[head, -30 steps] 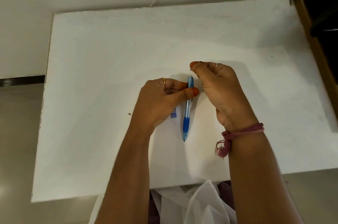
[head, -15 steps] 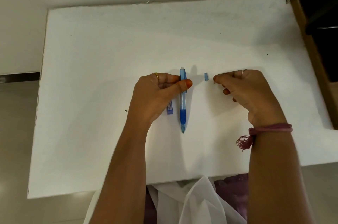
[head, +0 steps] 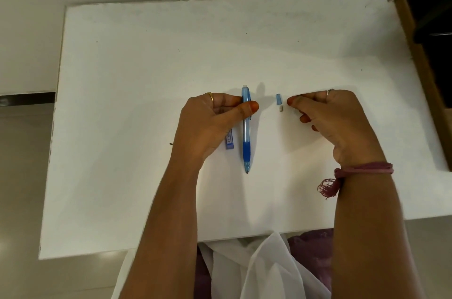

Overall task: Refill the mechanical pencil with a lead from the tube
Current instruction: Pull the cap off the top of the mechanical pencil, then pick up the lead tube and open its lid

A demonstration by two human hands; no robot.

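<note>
A blue mechanical pencil (head: 246,132) lies along the white table (head: 146,78) with its tip toward me and a white end showing at the top. My left hand (head: 208,125) pinches its upper barrel between thumb and fingers. The blue lead tube (head: 229,142) lies on the table, half hidden under that hand. To the right, a small blue cap (head: 278,99) rests on the table with a tiny grey piece (head: 281,108) just below it. My right hand (head: 335,122) hovers beside the cap, fingertips together and the other fingers curled, with nothing visible in it.
A brown wooden edge (head: 420,59) with dark things behind it borders the table on the right. White and purple cloth (head: 264,267) hangs at the near edge. A small dark speck (head: 171,144) lies left of my left hand.
My right hand pulled the cap off the pencil's top, moved right and left it on the table. The grey piece now lies below the cap. My left hand kept holding the pencil.
</note>
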